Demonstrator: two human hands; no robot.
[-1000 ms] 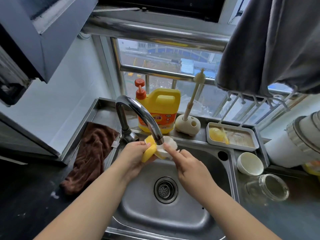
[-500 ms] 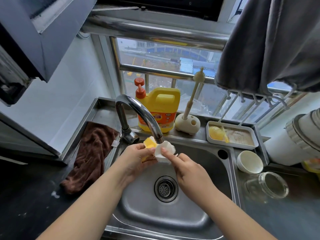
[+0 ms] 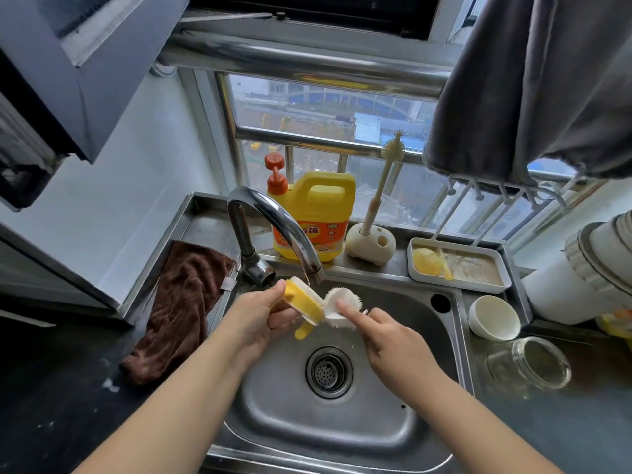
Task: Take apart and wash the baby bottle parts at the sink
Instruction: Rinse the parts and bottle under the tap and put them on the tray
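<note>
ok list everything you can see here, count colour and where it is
yellow and white bottle part: 1, yellow with white rim, under the tap, gripped by the left hand
white bristle brush: 1, white, against the part, in the right hand
steel sink: 1, silver, centre
curved steel tap: 1, silver, behind the basin
yellow detergent jug: 1, yellow with orange pump, window ledge
cream bottle brush in stand: 1, cream, right of the jug
white tray: 1, white, holding a yellow item
white bowl: 1, right of the sink
clear glass jar: 1, lying on the right counter
brown cloth: 1, left of the sink
grey towel: 1, hanging top right
left hand: 1
right hand: 1
</note>
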